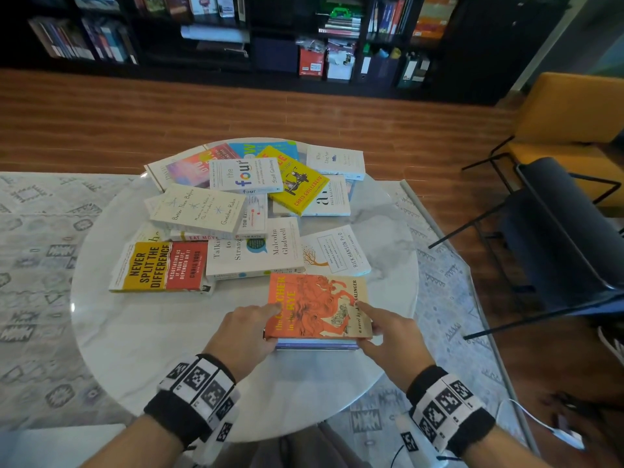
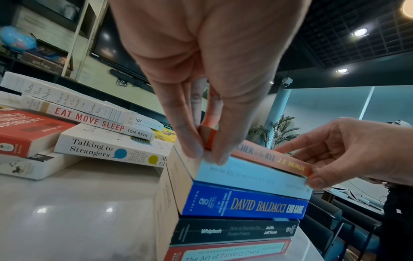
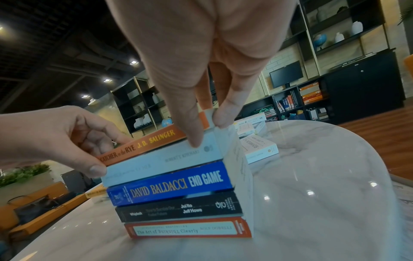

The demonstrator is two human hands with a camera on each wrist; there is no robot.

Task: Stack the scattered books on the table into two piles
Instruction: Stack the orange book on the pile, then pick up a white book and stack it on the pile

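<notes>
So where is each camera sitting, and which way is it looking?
Head: looks down at round white marble table; both hands, wristbands show.
Left wrist: faces spines of five-book pile; left hand close, right hand opposite.
Right wrist: faces same pile from other side; hands swapped.
Shared: orange Catcher in the Rye paperback on top, gripped by both hands.

Orange Catcher in the Rye [image 1: 317, 305] showing yellow title, line-drawn horse. Beneath it, pale blue book [image 2: 252, 176], royal blue End Game [image 2: 243, 204] with gold lettering, black Whiplash [image 2: 234, 231] with white lettering, red-bordered Art of Thinking Clearly [image 3: 190, 229] with pale panel. Never Split the Difference [image 1: 162, 266] wearing yellow and red halves. Yellow book [image 1: 293, 180] lying beside white The Four [image 1: 244, 175], multicoloured title. White marble table [image 1: 152, 332] showing grey veins. My wristbands [image 1: 199, 386] showing black-and-white square markers.
</notes>
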